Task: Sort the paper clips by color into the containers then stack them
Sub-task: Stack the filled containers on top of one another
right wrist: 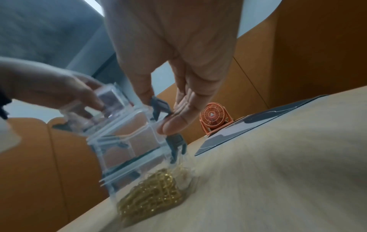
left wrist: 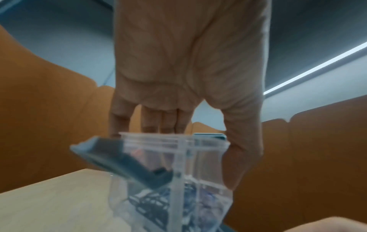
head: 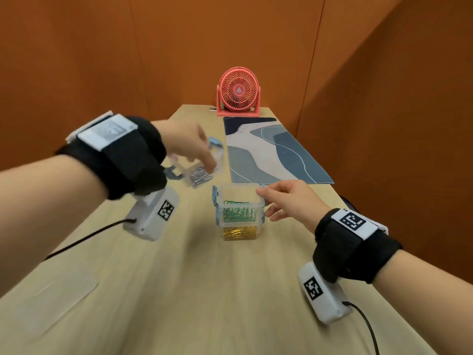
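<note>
Two clear clip boxes (head: pixel 239 213) stand stacked on the pale wooden desk (head: pixel 179 290) between orange walls (head: pixel 76 60) — the right hand (head: pixel 286 201), fingers relaxed, touches the upper, while the left hand (head: pixel 184 139) grips a third box (head: pixel 202 165) aloft.

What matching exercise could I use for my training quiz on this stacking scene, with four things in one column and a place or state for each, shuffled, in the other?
Things:
1. gold clip container
2. green clip container
3. blue clip container
4. fan

Places or states:
A. held in the air by the left hand
B. at the far end of the table
C. bottom of the stack, on the table
D. top of the stack, touched by the right hand

Pairs: 1-C, 2-D, 3-A, 4-B
</note>
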Motion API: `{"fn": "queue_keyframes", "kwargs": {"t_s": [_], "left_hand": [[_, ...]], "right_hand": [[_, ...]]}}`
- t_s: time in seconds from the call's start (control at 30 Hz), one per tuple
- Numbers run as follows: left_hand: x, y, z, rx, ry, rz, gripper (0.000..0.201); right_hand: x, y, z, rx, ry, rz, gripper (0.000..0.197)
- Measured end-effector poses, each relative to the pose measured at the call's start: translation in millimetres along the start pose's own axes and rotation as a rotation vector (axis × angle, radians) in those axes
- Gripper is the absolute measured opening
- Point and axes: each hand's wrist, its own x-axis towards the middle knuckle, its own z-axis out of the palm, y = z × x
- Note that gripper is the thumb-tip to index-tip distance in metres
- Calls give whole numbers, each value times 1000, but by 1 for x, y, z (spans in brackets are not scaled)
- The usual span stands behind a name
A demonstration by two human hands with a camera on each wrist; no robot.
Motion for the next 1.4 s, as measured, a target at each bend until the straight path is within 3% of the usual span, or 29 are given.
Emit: {"fn": "queue_keyframes", "kwargs": {"t_s": [0.17,0.5,0.67,0.77,0.97,1.07,1.17,1.27,1.4], "left_hand": [[-1,49,9,61,-164,209,74],[5,58,28,223,-192,190,83],[3,56,37,231,-159,232,85],[1,54,36,207,-169,244,83],[-4,52,33,219,-206,235,96],[-14,46,21,97,-215,180,100],[-13,30,10,-135,-123,-19,81],[-8,17,13,-282,-152,-263,59],[-3,14,23,-472,-155,-337,40]], "right_hand": [[-1,-3,4,128,-22,121,24],[-4,0,-2,123,-69,83,27],[-9,-6,-1,-148,16,-108,28],[-14,-9,0,-349,-17,-227,28],[-18,-21,-2,-460,-101,-213,27],[-14,-26,-11,-459,-148,-122,57],[-12,-26,-13,-334,-140,-126,81],[-8,-25,-1,-241,-146,-213,67],[-4,-22,11,-99,-89,-240,51]]}}
